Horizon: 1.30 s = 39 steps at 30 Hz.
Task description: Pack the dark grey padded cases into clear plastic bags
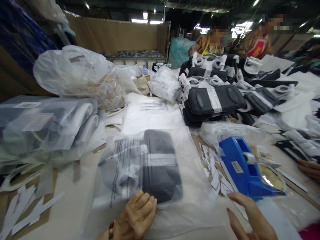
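A clear plastic bag [197, 186] with printed text lies flat in front of me. Inside it are a black case [161, 180] with a pale band around it and a wrapped, greyish bundle beside the case. My left hand [138, 213], with a bracelet at the wrist, rests on the lower part of the bag, its fingers curled together at the case's bottom edge; whether they pinch the plastic is hidden. My right hand [250, 218] is at the lower right with thumb and forefinger apart and nothing between them, below the blue tape dispenser [240, 166].
Stacked black cases [217, 100] with wrapped straps fill the right back. White bags [152, 113] lie beyond the filled bag. Large plastic-wrapped packs [45, 123] stand at left. Paper strips [32, 210] lie left and right. Two people [208, 45] are across the table.
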Tool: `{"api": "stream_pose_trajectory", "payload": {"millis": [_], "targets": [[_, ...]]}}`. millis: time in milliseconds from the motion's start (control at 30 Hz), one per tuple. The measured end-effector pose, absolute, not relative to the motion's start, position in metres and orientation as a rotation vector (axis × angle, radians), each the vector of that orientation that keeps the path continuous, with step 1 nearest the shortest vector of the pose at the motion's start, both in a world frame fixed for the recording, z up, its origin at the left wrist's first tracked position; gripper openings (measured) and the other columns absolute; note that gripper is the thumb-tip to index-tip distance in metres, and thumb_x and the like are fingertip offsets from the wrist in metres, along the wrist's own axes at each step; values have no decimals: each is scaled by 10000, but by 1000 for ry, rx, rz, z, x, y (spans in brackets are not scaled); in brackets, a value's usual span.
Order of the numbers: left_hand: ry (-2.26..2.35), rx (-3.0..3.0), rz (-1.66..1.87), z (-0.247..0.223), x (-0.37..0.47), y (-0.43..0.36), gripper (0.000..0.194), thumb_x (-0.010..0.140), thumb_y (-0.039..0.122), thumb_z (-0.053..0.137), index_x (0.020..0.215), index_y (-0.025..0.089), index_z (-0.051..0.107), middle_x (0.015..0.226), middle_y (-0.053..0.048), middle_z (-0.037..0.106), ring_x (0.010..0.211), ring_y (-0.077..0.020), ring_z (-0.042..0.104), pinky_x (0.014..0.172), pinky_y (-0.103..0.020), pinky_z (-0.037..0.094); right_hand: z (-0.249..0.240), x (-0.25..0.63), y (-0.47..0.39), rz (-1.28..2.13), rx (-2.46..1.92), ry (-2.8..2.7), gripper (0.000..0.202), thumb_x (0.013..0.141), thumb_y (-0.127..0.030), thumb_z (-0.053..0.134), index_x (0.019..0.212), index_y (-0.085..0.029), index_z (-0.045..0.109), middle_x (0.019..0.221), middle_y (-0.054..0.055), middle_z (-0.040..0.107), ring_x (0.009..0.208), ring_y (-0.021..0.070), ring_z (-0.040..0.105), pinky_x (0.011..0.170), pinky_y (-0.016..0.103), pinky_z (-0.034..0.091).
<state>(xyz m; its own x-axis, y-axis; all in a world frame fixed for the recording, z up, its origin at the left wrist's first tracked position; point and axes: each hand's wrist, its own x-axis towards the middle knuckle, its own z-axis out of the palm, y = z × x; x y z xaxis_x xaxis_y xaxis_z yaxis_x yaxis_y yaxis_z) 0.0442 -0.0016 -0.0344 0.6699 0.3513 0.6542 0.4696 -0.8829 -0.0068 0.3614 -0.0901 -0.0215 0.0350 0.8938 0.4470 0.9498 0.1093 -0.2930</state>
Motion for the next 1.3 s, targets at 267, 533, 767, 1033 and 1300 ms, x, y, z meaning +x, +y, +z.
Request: {"api": "stream_pose_trajectory", "payload": {"millis": [267, 533, 767, 1033, 1300], "targets": [[-701, -2700, -961, -31, 43, -2, 273, 893, 61, 360, 936, 102, 627, 859, -66, 646, 873, -177, 583, 821, -350, 461, -34, 323, -18, 392, -2106, -1491, 522, 852, -498, 393, 1218, -130, 448, 727, 31, 619, 532, 182, 585, 543, 327, 487], [-801, -2751, -992, -28, 42, 0, 355, 929, 83, 302, 1047, 145, 631, 963, -76, 611, 1010, -191, 530, 850, -338, 379, -55, 329, -20, -7, -1980, -1724, 509, 928, -469, 290, 1107, -67, 546, 607, 38, 596, 478, 182, 591, 488, 284, 453], [-633, -2781, -1041, -23, 34, 7, 300, 914, 57, 349, 944, 105, 644, 947, -75, 658, 1056, -204, 548, 799, -335, 426, -61, 327, -16, -348, -1921, -1906, 383, 951, -346, 335, 1112, -79, 556, 766, 86, 696, 537, 174, 649, 485, 261, 462], [-641, -2813, -1033, -19, 34, 9, 218, 914, 95, 418, 881, 118, 632, 906, -46, 684, 954, -175, 601, 692, -293, 483, -27, 287, -47, -510, -1244, -2116, 160, 824, -242, 612, 961, -163, 642, 812, 84, 677, 806, 212, 611, 766, 367, 430], [-637, -2795, -1014, -27, 33, 7, 225, 919, 113, 408, 878, 121, 629, 929, -40, 683, 957, -186, 599, 671, -306, 471, -55, 217, -59, -325, -925, -2159, 391, 929, -72, 298, 860, -174, 669, 756, 11, 710, 778, 140, 626, 817, 341, 376]]}}
